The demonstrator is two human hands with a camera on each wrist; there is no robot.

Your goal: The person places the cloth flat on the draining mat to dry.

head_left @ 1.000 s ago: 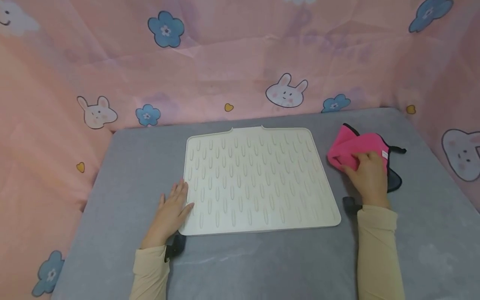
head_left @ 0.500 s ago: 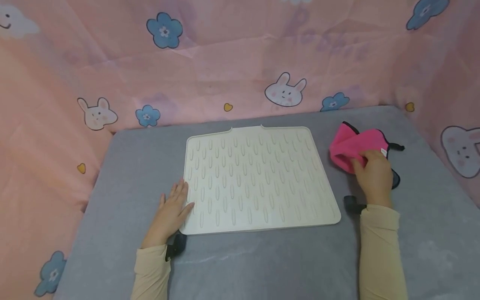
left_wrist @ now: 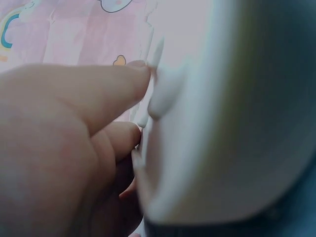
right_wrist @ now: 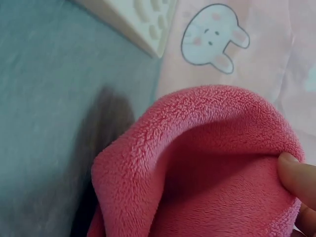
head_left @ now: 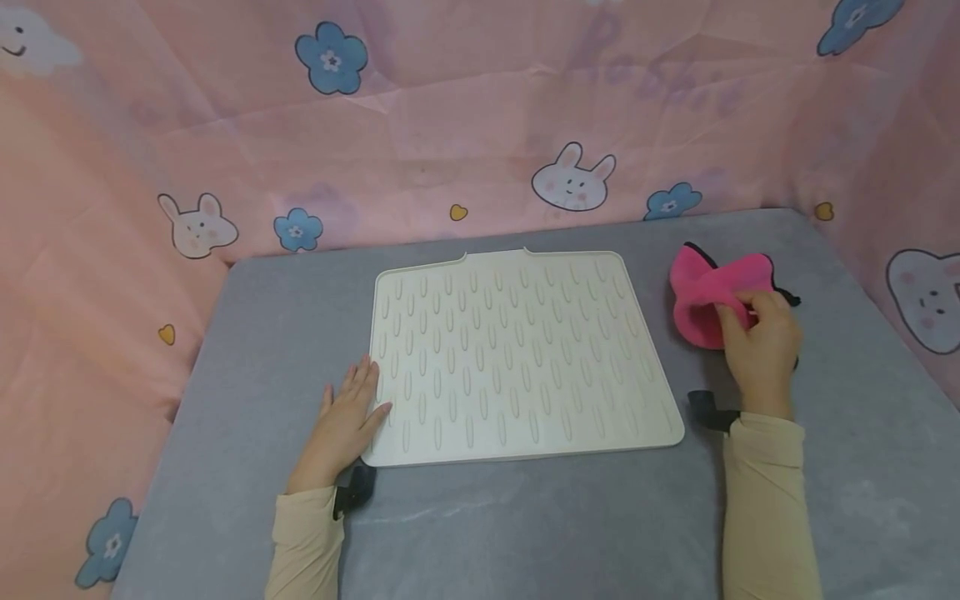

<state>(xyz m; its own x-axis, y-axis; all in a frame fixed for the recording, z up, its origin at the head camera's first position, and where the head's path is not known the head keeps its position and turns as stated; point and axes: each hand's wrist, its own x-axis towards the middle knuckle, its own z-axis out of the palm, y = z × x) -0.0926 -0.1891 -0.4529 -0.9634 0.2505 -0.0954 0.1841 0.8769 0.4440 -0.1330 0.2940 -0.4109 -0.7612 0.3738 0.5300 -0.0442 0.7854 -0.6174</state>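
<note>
A white, ridged drying tray [head_left: 517, 358] with rows of raised ovals lies flat on the grey table in the head view. My left hand [head_left: 341, 429] rests at its left edge, fingers fairly straight along the side and thumb over the top. The left wrist view shows the thumb [left_wrist: 111, 91] right at the tray's surface. On the right, a fluffy pink cloth [head_left: 701, 300] with black trim lies crumpled. My right hand [head_left: 763, 350] pinches its near side between thumb and fingers, and the cloth [right_wrist: 207, 133] is folded up into a loop in the right wrist view.
The table [head_left: 480, 533] carries a grey cover. A pink curtain [head_left: 420, 150] with rabbits and flowers stands behind and at both sides. Black wrist cameras, such as the right one [head_left: 708, 410], sit beside each cuff.
The right hand has shifted slightly right, bunching the pink cloth up; its left edge has moved right and the grey part beneath is now mostly hidden. The left hand has stayed put.
</note>
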